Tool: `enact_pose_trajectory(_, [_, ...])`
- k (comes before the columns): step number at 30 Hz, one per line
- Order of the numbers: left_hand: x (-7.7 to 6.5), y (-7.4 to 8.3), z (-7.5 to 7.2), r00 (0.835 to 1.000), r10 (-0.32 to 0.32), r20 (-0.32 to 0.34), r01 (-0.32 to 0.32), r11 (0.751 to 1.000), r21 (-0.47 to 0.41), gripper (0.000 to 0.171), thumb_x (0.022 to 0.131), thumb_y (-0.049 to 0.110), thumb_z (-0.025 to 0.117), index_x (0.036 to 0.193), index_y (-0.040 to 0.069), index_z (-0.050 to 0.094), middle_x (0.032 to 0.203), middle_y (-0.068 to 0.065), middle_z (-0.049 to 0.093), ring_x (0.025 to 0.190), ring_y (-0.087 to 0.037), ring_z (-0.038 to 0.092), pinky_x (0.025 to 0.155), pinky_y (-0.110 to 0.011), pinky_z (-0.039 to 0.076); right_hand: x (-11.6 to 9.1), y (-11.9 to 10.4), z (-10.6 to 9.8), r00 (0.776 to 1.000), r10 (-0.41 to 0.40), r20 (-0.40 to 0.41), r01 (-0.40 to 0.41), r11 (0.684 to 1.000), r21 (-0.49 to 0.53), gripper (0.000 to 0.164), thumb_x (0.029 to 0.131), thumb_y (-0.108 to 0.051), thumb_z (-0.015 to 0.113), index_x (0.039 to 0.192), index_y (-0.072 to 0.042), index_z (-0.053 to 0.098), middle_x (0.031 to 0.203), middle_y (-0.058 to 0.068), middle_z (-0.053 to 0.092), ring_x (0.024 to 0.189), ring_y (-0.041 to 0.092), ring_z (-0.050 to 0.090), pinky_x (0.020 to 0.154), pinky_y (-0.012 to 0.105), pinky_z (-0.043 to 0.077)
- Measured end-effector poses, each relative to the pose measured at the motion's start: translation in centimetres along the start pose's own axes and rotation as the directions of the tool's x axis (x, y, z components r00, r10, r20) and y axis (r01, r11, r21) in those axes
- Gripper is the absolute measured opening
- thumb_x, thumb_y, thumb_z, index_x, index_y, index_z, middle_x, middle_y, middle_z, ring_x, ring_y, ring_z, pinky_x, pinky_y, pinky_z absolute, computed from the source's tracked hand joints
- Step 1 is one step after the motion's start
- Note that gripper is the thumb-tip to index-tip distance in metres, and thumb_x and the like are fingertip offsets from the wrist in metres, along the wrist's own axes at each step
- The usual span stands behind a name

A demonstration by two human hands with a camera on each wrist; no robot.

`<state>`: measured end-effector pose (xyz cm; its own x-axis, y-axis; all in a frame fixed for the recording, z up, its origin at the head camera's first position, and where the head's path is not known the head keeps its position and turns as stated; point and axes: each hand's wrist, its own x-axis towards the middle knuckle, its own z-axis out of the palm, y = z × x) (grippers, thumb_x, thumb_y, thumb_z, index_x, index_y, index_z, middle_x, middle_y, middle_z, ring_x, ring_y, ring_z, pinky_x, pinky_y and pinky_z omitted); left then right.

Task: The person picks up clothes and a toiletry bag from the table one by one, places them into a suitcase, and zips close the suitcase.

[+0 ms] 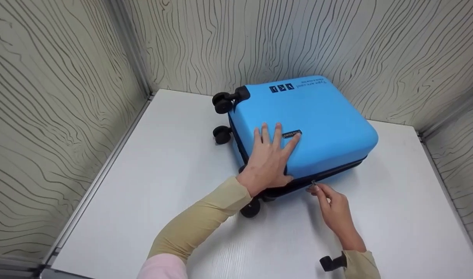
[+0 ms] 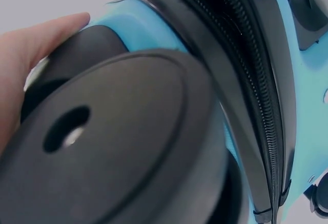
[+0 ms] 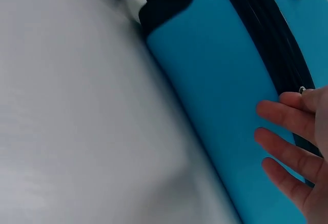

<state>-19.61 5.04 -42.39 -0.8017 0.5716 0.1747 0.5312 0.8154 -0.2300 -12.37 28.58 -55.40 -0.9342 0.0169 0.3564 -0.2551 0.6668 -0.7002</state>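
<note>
A bright blue suitcase [image 1: 325, 116] lies on its side on a white table. My left hand [image 1: 266, 161] rests spread on its top shell near the wheel end, fingers straight beside a small black name plate [image 1: 290, 134]. At the front edge my right hand [image 1: 334, 207] pinches a small zipper pull [image 1: 313, 182] between thumb and fingertips. In the right wrist view its other fingers are loosely extended beside the blue shell. The left wrist view shows the black zipper [image 2: 266, 111] parted in its upper stretch, behind a large black wheel [image 2: 133, 121].
Black caster wheels [image 1: 221, 135] stick out from the suitcase's left end. The white table [image 1: 159, 174] extends left of it and in front. Patterned panels [image 1: 205, 42] stand behind and at both sides. A black strap piece [image 1: 331, 264] hangs at my right wrist.
</note>
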Motion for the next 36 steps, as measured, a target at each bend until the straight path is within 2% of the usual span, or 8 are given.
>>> enact_pose_trajectory(8, [0.1,0.0,-0.1,1.000,0.000,0.009,0.000,1.000,-0.011,0.115,0.077,0.086,0.056,0.166,0.029,0.009,0.164,-0.025,0.020,0.141,-0.056,0.029,0.113,-0.065,0.025,-0.4,-0.9,0.7,1.000,-0.019,0.023,0.018,0.999,0.032,0.018,0.105,-0.011,0.058,0.106,-0.010,0.077,0.098,-0.012,0.075,0.091,0.013,0.069,0.075,0.016,0.051])
enact_pose_trajectory(16, [0.1,0.1,0.0,1.000,0.002,0.002,-0.002,1.000,-0.018,0.115,0.077,0.086,0.057,0.166,0.029,0.011,0.164,-0.025,0.020,0.141,-0.056,0.029,0.112,-0.065,0.025,-0.7,-2.0,1.3,0.998,-0.025,0.066,0.023,0.999,0.031,0.017,0.105,-0.011,0.059,0.107,-0.012,0.076,0.098,-0.013,0.075,0.092,0.011,0.069,0.078,0.031,0.056])
enact_pose_trajectory(20, [0.0,0.1,0.0,1.000,-0.006,0.004,0.007,1.000,-0.015,0.114,0.077,0.086,0.056,0.165,0.030,0.011,0.164,-0.025,0.020,0.141,-0.056,0.029,0.112,-0.064,0.026,-0.7,-2.3,1.6,0.998,-0.029,0.062,0.028,0.999,0.022,0.017,0.104,-0.009,0.060,0.106,-0.011,0.076,0.097,-0.012,0.075,0.092,0.011,0.070,0.078,0.032,0.057])
enact_pose_trajectory(24, [0.0,0.1,0.0,1.000,-0.011,0.003,0.011,1.000,-0.005,0.114,0.077,0.086,0.055,0.166,0.030,0.010,0.164,-0.025,0.021,0.141,-0.055,0.030,0.113,-0.064,0.026,-0.8,-2.6,2.0,0.995,-0.082,0.061,0.082,0.997,0.011,0.017,0.102,-0.006,0.061,0.106,-0.011,0.077,0.096,-0.011,0.075,0.089,0.011,0.070,0.075,0.033,0.057])
enact_pose_trajectory(30, [0.1,0.2,0.0,1.000,-0.013,-0.011,0.013,1.000,-0.018,0.113,0.078,0.085,0.057,0.165,0.030,0.012,0.163,-0.025,0.022,0.141,-0.056,0.030,0.112,-0.064,0.026,-1.2,-3.5,3.0,0.978,-0.183,0.101,0.183,0.983,0.010,0.017,0.102,-0.006,0.062,0.109,-0.014,0.076,0.098,-0.011,0.075,0.087,0.011,0.070,0.074,0.035,0.058])
enact_pose_trajectory(36, [0.1,0.2,0.1,1.000,-0.014,-0.010,0.014,0.999,-0.030,0.113,0.078,0.085,0.057,0.165,0.029,0.012,0.163,-0.026,0.021,0.141,-0.057,0.028,0.112,-0.065,0.025,-1.2,-4.6,3.3,0.977,-0.163,0.135,0.165,0.986,-0.010,0.017,0.102,-0.009,0.064,0.109,-0.017,0.076,0.098,-0.014,0.073,0.089,0.008,0.069,0.077,0.035,0.057])
